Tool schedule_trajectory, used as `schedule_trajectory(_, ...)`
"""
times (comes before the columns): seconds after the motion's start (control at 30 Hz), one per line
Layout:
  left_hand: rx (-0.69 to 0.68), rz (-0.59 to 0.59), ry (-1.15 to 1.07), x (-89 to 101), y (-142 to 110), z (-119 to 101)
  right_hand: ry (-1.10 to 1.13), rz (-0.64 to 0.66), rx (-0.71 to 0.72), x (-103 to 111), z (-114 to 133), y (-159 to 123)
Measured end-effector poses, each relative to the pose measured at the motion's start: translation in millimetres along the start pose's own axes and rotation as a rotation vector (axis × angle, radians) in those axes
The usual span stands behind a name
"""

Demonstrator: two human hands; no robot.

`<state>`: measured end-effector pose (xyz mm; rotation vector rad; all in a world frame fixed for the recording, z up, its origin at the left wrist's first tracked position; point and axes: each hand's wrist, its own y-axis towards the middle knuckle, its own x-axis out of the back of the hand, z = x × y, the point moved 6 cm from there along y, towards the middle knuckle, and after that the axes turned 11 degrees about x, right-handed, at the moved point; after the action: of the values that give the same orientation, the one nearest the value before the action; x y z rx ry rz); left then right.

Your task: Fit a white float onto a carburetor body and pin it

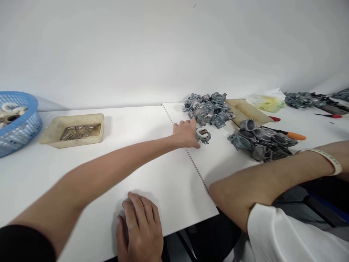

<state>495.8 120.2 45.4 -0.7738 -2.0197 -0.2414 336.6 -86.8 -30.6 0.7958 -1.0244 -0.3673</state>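
Observation:
My left hand [187,133] reaches across to the right, its thumb and bent fingers around the left edge of a grey metal casting [207,139] on the table. A white C-shaped ring [201,135] sits on top of that casting. The fingertips are partly hidden. My right hand [143,227] lies palm down near the table's front edge, fingers stretched out and holding nothing. Just behind the left hand is a pile of similar grey castings [208,108].
At left stand a blue basket [32,125] with white rings and a tray [79,144] of thin metal pins. A co-worker's arm [261,178] rests at right beside more castings [261,140] and an orange-handled tool [296,135]. Another tray [249,111] lies behind.

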Motion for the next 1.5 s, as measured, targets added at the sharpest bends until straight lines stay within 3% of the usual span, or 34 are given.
schedule_trajectory(0.1, -0.070, -0.112, -0.024, 26.0, -57.0, 47.3, 0.040, 0.042, -0.001, 1.5, 1.0, 1.3)
schedule_trajectory(0.23, -0.054, -0.436, -0.124, 48.6, -182.3, 166.4, 0.146, 0.062, 0.017, 15.7, 0.5, 3.1)
schedule_trajectory(0.37, 0.370, -0.572, -0.133, 43.6, -296.8, 294.6, 0.211, 0.108, 0.028, 37.8, 0.4, 15.6)
schedule_trajectory(0.4, 0.434, -0.640, -0.167, 46.4, -316.8, 313.8, 0.253, 0.162, 0.041, 38.4, 2.8, 22.3)
schedule_trajectory(0.47, 0.504, -0.563, -0.203, 45.9, -331.6, 333.0, 0.376, 0.232, 0.009, 33.7, 7.1, 40.7)
schedule_trajectory(0.57, 0.426, -0.503, -0.382, 53.4, -317.1, 323.4, 0.671, 0.442, 0.000, -1.4, 23.9, 75.5)
schedule_trajectory(0.67, 0.378, -0.470, -0.648, 61.8, -283.7, 302.5, 0.784, 0.592, 0.013, -50.3, 37.3, 112.0)
schedule_trajectory(0.77, 0.394, -0.458, -0.858, 68.6, -252.6, 290.0, 0.879, 0.569, -0.086, -92.4, 33.1, 143.7)
schedule_trajectory(0.87, 0.393, -0.457, -0.966, 72.4, -231.4, 284.1, 0.909, 0.523, -0.138, -117.6, 19.6, 159.8)
schedule_trajectory(1.07, 0.322, -0.313, -1.072, 63.2, -209.9, 269.8, 1.012, 0.341, -0.135, -129.9, -5.8, 147.7)
schedule_trajectory(1.2, 0.218, -0.188, -1.175, 58.0, -201.2, 259.6, 1.032, 0.264, -0.134, -130.2, -7.2, 136.7)
schedule_trajectory(1.5, 0.190, 0.105, -1.408, 48.9, -188.9, 249.8, 1.039, 0.301, -0.116, -122.9, 2.8, 141.2)
